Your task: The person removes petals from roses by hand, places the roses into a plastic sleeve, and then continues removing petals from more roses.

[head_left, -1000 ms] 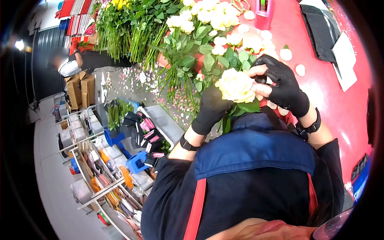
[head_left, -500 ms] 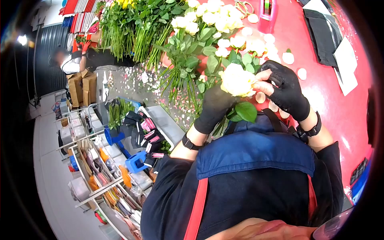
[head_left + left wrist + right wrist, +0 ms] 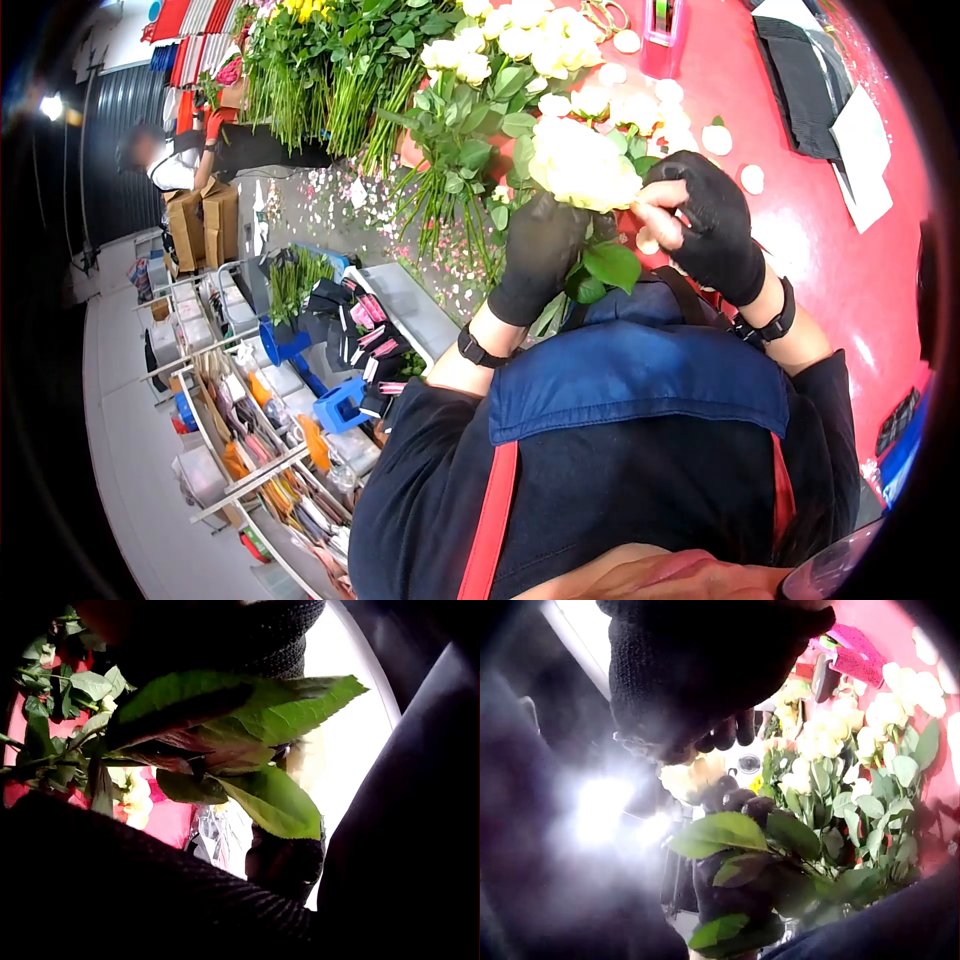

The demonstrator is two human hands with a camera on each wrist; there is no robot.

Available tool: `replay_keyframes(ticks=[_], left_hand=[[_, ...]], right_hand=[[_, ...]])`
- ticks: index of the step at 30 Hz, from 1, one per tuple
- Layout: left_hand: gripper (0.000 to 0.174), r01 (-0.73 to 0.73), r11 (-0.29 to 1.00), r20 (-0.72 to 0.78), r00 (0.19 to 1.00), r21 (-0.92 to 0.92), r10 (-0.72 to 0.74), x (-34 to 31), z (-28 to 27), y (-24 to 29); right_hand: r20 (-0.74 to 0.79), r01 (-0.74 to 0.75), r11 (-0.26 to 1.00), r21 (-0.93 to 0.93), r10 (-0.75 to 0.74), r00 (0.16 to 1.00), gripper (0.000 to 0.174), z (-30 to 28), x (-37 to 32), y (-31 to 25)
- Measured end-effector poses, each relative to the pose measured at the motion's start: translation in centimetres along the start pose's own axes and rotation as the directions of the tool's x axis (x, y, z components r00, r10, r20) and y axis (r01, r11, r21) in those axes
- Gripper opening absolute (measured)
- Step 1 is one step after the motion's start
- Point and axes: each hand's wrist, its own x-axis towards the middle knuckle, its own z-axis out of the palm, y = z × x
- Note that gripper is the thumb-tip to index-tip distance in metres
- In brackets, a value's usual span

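Observation:
A pale cream rose (image 3: 582,165) is held up in front of the chest. My left hand (image 3: 545,250), in a black fingerless glove, grips its stem close under the bloom. Green leaves (image 3: 610,265) stick out below that hand, and they fill the middle of the left wrist view. My right hand (image 3: 708,225), gloved the same way, has thumb and fingers bent together at the bloom's right edge, pinching an outer petal. In the right wrist view the bloom (image 3: 694,778) shows between both hands, partly covered by the glove.
Cream roses (image 3: 545,40) lie bunched on the red table (image 3: 830,290), with loose petals (image 3: 716,138) scattered nearby. A pink tape dispenser (image 3: 661,40), black folded material (image 3: 795,85) and white paper (image 3: 865,160) lie there too. Another person (image 3: 180,165) stands at far left, beyond a shelf rack (image 3: 240,490).
The rose dipped, then rose and tipped up and left, its bloom now turned more away from me. My right hand's fingers have curled in closer at the bloom's edge.

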Motion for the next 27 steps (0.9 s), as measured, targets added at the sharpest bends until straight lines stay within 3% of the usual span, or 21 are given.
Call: replay_keyframes(ticks=[2, 6, 10, 11, 14, 16, 17, 18, 19, 20, 22, 23, 24, 25, 26, 27], left_hand=[[0.021, -0.253, 0.891, 0.108, 0.968, 0.377, 0.228, 0.4, -0.9, -0.2], [0.043, -0.278, 0.901, 0.173, 0.957, 0.332, 0.232, 0.0, -1.2, -0.1], [0.048, -0.270, 0.910, 0.166, 0.960, 0.314, 0.227, 0.1, -1.0, -0.2], [0.048, -0.286, 0.897, 0.163, 0.956, 0.338, 0.243, 0.2, -0.9, -0.4], [0.036, -0.373, 0.857, 0.157, 0.928, 0.356, 0.339, 0.8, -0.9, 0.0], [0.032, -0.141, 0.973, 0.169, 0.979, 0.184, 0.110, 0.5, -1.1, 0.0], [0.031, -0.099, 0.985, 0.165, 0.983, 0.145, 0.074, 0.5, -1.3, 0.0], [0.032, -0.056, 0.993, 0.161, 0.986, 0.105, 0.038, 0.6, -1.5, 0.0], [0.033, -0.098, 0.989, 0.134, 0.988, 0.114, 0.082, 0.8, -1.8, -0.1], [0.033, 0.011, 1.000, 0.119, 0.993, -0.015, -0.009, 0.6, -1.7, -0.1], [0.035, 0.208, 0.935, 0.085, 0.978, -0.286, -0.191, 0.2, -1.5, -0.2], [0.036, 0.225, 0.904, 0.097, 0.974, -0.364, -0.203, 0.3, -1.5, -0.1], [0.037, 0.119, 0.955, 0.089, 0.991, -0.272, -0.098, 0.5, -1.5, 0.1], [0.039, 0.006, 0.984, 0.079, 0.997, -0.178, 0.008, 0.7, -1.5, 0.3], [0.040, -0.245, 0.965, 0.109, 0.966, 0.096, 0.235, 1.5, -1.6, 0.5], [0.042, -0.475, 0.810, 0.196, 0.880, 0.344, 0.433, 1.9, -1.6, 0.7]], right_hand=[[-0.001, 0.023, 0.999, -0.049, -0.023, 1.000, 0.008, 0.1, 0.1, -0.4], [-0.028, -0.148, 0.969, 0.200, 0.157, 0.987, 0.009, 0.0, -0.2, 0.4], [-0.079, -0.074, 0.991, 0.115, 0.084, 0.993, 0.010, -0.1, -0.4, 0.1], [-0.063, 0.045, 0.998, -0.036, -0.047, 0.997, 0.012, -0.3, -0.2, -0.1], [-0.087, 0.079, 0.991, -0.105, -0.088, 0.992, 0.013, -0.4, 0.0, -0.3], [-0.136, -0.142, 0.986, 0.084, 0.153, 0.979, 0.007, -0.9, -0.4, -0.1], [-0.156, -0.223, 0.952, 0.212, 0.258, 0.953, 0.005, -1.2, -0.6, 0.2], [-0.177, -0.211, 0.961, 0.180, 0.243, 0.954, 0.004, -1.8, -0.6, 0.8], [-0.139, -0.342, 0.925, 0.164, 0.365, 0.921, 0.003, -2.6, -0.6, 1.1], [-0.107, -0.409, 0.910, 0.070, 0.414, 0.904, 0.005, -3.4, -0.2, 1.1], [-0.169, -0.422, 0.902, 0.093, 0.432, 0.886, 0.008, -3.4, 0.1, 1.0], [-0.145, -0.347, 0.933, 0.098, 0.359, 0.922, 0.009, -3.4, 0.4, 0.6], [-0.121, -0.273, 0.956, 0.106, 0.285, 0.951, 0.010, -3.4, 0.6, 0.2], [-0.114, -0.059, 0.998, 0.032, 0.063, 0.992, 0.011, -3.1, 0.9, 0.6], [-0.058, 0.009, 1.000, 0.022, -0.008, 0.998, 0.013, -3.0, 1.4, 0.0], [-0.038, 0.027, 1.000, -0.003, -0.027, 0.999, 0.013, -2.6, 1.8, -0.2]])
